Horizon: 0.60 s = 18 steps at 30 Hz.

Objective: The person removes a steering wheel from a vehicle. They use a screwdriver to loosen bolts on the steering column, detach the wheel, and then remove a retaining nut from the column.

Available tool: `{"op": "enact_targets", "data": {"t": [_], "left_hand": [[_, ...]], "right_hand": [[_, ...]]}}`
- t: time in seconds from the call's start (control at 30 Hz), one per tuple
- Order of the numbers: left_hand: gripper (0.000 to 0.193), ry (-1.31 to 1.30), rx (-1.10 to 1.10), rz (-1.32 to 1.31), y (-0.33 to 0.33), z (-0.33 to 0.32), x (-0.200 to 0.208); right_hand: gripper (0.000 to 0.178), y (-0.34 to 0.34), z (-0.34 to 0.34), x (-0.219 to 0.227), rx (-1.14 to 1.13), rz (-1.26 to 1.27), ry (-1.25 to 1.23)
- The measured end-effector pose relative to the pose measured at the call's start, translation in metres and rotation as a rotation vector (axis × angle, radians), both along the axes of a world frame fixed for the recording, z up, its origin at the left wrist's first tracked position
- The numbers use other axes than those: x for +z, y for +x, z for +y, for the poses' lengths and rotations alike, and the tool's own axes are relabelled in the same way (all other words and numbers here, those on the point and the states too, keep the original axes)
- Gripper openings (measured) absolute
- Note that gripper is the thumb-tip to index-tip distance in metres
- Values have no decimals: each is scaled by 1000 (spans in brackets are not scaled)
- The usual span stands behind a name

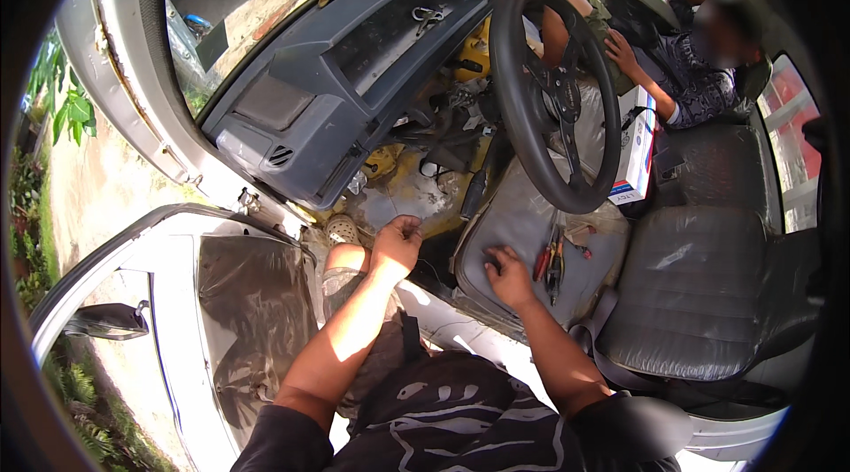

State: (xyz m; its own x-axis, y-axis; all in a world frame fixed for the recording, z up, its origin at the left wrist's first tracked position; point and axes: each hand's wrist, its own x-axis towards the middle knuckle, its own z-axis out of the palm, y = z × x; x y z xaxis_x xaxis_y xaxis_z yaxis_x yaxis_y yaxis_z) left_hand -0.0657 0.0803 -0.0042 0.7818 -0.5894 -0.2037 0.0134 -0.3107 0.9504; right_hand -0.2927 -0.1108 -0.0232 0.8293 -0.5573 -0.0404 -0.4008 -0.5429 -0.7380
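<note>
- Left hand, in the head view, is raised near the footwell floor, its forearm slanting up and rightward, fingers curled toward the thumb; I cannot tell whether it pinches anything.
- Right hand is palm down by the left edge of the grey seat panel, near the near-left corner, forearm angled up and leftward, fingers loosely bent, gripping nothing visible.
- At least 2 hand tools lie between it and the panel's right edge.

grey seat, black steering wheel
</note>
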Motion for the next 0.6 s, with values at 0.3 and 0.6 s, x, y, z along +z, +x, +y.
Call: {"op": "enact_targets", "data": {"t": [0.3,0.6], "left_hand": [[30,140,-206,-9,-16,5,3],[35,205,-343,-71,-21,7,2]], "right_hand": [[46,-47,-14,31,-105,90,-493],[70,-107,-35,8,-306,540,-441]]}}
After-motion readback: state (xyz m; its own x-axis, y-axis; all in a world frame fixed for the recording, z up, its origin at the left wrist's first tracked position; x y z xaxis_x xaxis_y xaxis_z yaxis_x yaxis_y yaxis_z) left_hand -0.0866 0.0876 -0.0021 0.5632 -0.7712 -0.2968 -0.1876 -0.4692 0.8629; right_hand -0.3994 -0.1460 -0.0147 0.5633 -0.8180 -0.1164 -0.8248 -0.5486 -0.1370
